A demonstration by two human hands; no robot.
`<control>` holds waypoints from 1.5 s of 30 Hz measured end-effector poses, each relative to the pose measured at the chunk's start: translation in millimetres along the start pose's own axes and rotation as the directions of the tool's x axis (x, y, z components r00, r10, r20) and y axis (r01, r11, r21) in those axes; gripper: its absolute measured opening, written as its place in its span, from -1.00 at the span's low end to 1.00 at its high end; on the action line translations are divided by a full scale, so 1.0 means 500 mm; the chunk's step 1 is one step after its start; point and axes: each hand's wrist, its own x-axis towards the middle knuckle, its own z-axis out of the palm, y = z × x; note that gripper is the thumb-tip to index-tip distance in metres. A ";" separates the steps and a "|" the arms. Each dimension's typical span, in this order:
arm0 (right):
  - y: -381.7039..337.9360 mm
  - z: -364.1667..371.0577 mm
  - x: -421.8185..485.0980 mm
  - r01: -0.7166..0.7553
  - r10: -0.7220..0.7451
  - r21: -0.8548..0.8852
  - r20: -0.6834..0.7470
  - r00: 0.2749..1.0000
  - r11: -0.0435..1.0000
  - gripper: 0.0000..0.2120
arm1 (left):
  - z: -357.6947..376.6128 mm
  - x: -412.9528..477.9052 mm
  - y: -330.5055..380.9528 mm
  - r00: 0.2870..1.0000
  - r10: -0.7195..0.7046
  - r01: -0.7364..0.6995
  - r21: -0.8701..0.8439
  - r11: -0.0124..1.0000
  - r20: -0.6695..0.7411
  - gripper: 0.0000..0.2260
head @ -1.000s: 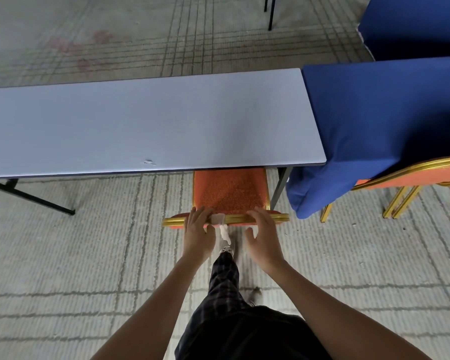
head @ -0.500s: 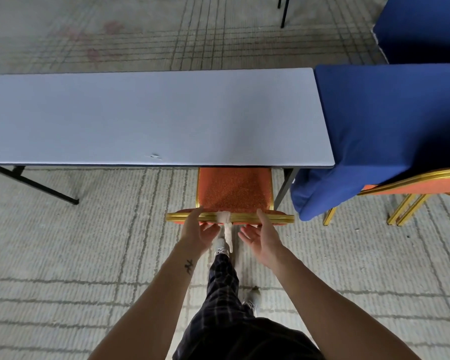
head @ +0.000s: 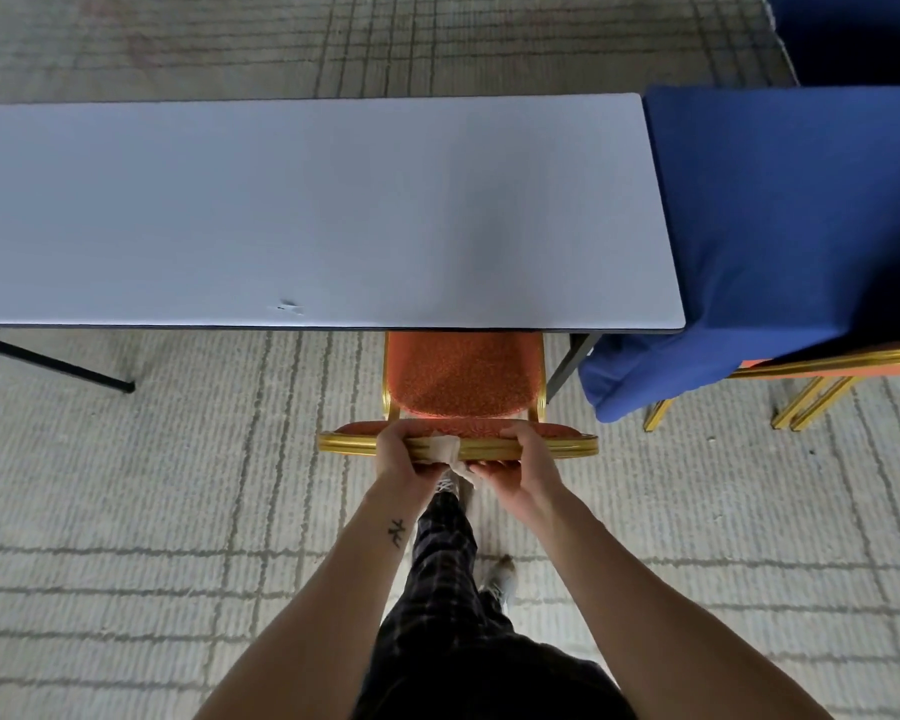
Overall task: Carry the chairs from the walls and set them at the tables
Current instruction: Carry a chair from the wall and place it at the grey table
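An orange-seated chair (head: 463, 379) with a gold frame is shown just below centre, its seat tucked partly under the near edge of a long grey table (head: 307, 210). Its top rail (head: 562, 449) is gripped from 6 o'clock by the left hand (head: 401, 452) and the right hand (head: 520, 465), fingers curled round it. At 3 o'clock a blue cloth (head: 780, 226) is draped, with a second chair (head: 822, 363) beneath its hanging edge.

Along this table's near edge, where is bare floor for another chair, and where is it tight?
Free: the carpet along the table edge, between its left black leg and the orange chair gripped by the left hand and right hand. Crowded: right of that chair, where the other table leg, the hanging blue cloth and a gold-framed chair sit close.
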 end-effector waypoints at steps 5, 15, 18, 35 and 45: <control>-0.026 0.027 0.021 -0.012 0.012 0.022 0.037 0.999 1.000 -0.94 | 0.040 0.004 0.030 0.999 0.014 -0.013 0.023 1.000 -0.031 -0.91; -0.116 0.093 0.094 0.013 -0.016 0.051 0.052 0.999 0.999 -0.83 | 0.143 0.058 0.088 1.000 -0.011 0.011 0.017 1.000 0.007 -0.89; -0.160 0.109 0.118 0.046 -0.048 0.054 0.030 0.998 0.997 -0.77 | 0.179 0.085 0.086 0.999 -0.017 0.016 0.021 1.000 0.028 -0.93; -0.241 0.132 0.212 0.066 -0.069 0.041 0.074 0.995 0.997 -0.76 | 0.269 0.184 0.101 0.999 -0.020 0.017 0.061 0.998 0.043 -0.92; -0.230 0.124 0.207 0.097 -0.095 -0.028 0.076 0.993 0.995 -0.69 | 0.258 0.180 0.104 0.999 -0.035 0.033 0.170 0.985 0.010 -0.88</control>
